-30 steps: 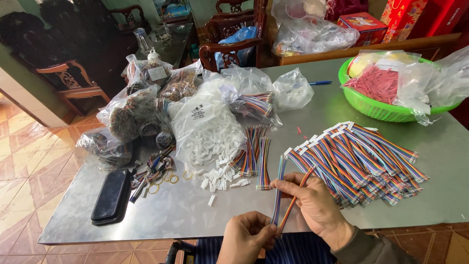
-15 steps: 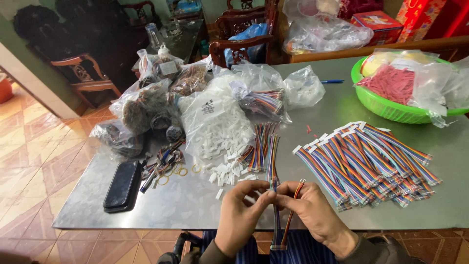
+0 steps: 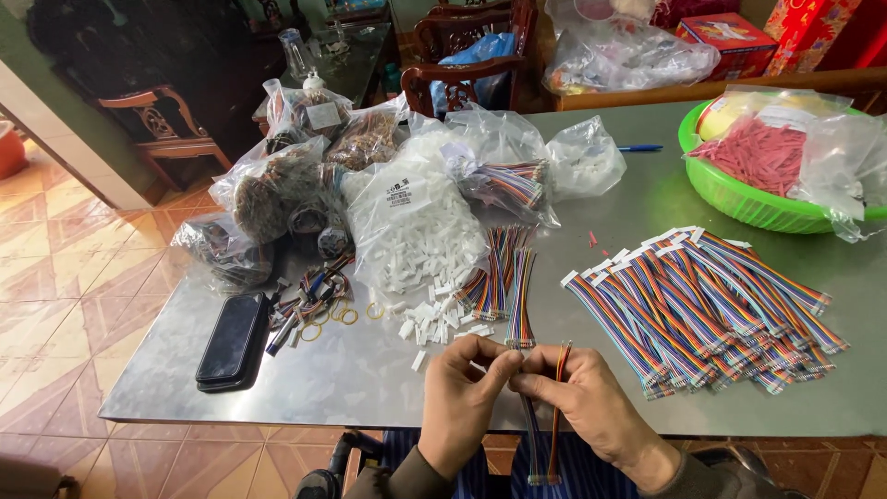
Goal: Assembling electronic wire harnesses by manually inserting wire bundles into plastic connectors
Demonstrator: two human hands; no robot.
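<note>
My left hand (image 3: 460, 393) and my right hand (image 3: 591, 399) meet at the near edge of the grey metal table (image 3: 370, 370). Together they pinch a multicoloured ribbon cable (image 3: 552, 420) that hangs down below the table edge, with a small white connector at the fingertips. A large pile of finished rainbow cables with white plugs (image 3: 707, 305) lies to the right. A few loose rainbow cables (image 3: 506, 282) lie just beyond my hands. White plastic connectors (image 3: 434, 319) are scattered beside an open clear bag (image 3: 407, 226) full of them.
A black phone case (image 3: 231, 340) lies at the left front. Rubber bands and small parts (image 3: 319, 305) lie beside it. Several clear bags of parts (image 3: 277, 185) crowd the far left. A green basket (image 3: 748, 199) holds red pieces. Wooden chairs stand behind.
My hands came together at the table edge. The cable held in the right hand a second ago is now gripped by both hands, and the view has shifted slightly.
</note>
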